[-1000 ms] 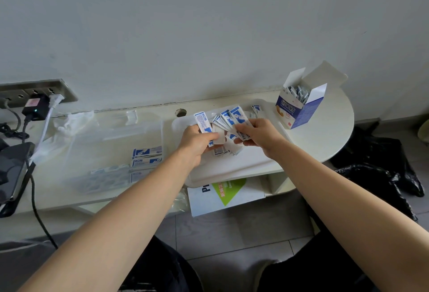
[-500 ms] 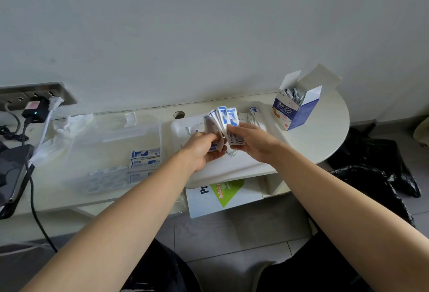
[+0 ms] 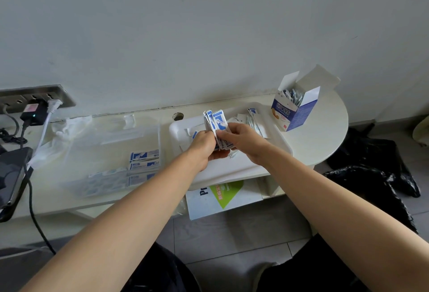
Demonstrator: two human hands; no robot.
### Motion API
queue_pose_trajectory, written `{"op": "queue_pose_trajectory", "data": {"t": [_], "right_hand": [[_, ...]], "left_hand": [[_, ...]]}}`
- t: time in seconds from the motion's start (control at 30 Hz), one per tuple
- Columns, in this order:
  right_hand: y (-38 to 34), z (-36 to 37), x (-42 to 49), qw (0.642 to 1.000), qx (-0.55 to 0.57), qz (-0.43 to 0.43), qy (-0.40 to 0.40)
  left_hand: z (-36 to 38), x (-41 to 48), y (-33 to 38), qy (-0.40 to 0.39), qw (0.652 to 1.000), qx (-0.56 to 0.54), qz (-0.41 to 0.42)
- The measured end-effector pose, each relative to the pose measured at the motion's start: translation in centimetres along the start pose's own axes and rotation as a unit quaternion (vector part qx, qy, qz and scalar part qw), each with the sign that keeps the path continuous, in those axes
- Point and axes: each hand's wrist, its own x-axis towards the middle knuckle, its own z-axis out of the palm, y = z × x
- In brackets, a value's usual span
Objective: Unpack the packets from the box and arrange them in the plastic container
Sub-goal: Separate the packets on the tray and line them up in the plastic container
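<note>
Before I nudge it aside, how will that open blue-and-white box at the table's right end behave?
The box likely tips easily: it stands on end, narrow-based, flaps open. Probably light: thin card holding slim packets. Those could spill out the open top if it falls.

Soft, even light across the scene, fairly bright, no hard glare. The wall [image 3: 209,24] reads flat grey-white. Shadow pools dark beneath the table [image 3: 325,139]. Wide-angle bend curves the tabletop edge and stretches the lower corners. Print on the packets [image 3: 218,121] looks soft; the plastic container [image 3: 109,143] nearly washes out.
</note>
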Motion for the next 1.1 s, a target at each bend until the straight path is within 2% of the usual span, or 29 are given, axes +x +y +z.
{"op": "queue_pose_trajectory", "data": {"t": [0.1, 0.23, 0.33, 0.4, 0.5, 0.57, 0.7, 0.8, 0.87, 0.93, 1.03, 1.1], "right_hand": [[0.2, 0.3, 0.3, 1.0, 0.017, -0.006, 0.013], [-0.1, 0.4, 0.2, 0.998, 0.055, -0.008, 0.023], [-0.5, -0.5, 0.0, 0.993, 0.102, 0.016, 0.052], [-0.7, -0.8, -0.3, 0.993, 0.109, 0.03, 0.03], [-1.0, 0.0, -0.7, 0.993, 0.114, 0.034, -0.009], [-1.0, 0.6, -0.6, 0.995, 0.099, 0.024, -0.004], [-0.8, 0.4, -0.5, 0.999, -0.013, -0.014, 0.031], [-0.8, -0.7, -0.9, 0.985, -0.15, -0.071, 0.056], [-0.4, -1.4, -1.1, 0.948, -0.29, -0.113, 0.062], [0.1, -1.7, -1.2, 0.907, -0.394, -0.135, 0.061], [1.0, -0.9, -1.4, 0.865, -0.474, -0.161, 0.045], [1.6, 0.1, -1.5, 0.852, -0.495, -0.168, 0.025]], "left_hand": [[0.0, 0.1, 0.2, 0.022, 1.0, -0.011, -0.002], [-0.4, 0.0, 0.4, 0.008, 0.998, -0.057, -0.019], [-0.7, 0.0, 0.4, 0.007, 0.996, -0.084, 0.0], [-0.8, 0.0, 0.3, 0.01, 0.994, -0.105, 0.012], [-0.5, 0.0, 0.1, -0.033, 0.991, -0.126, 0.016], [-0.2, 0.2, -0.2, -0.064, 0.99, -0.123, 0.021], [-0.4, 0.4, -0.5, -0.061, 0.995, -0.054, 0.063], [-1.2, 0.2, -0.4, 0.004, 0.994, -0.011, 0.108], [-2.2, 0.3, -0.8, 0.057, 0.988, 0.039, 0.138], [-3.1, 0.5, -1.4, 0.072, 0.98, 0.113, 0.15], [-3.7, 0.1, -2.5, 0.064, 0.958, 0.245, 0.138], [-3.8, -0.4, -3.1, 0.047, 0.932, 0.334, 0.136]]}}
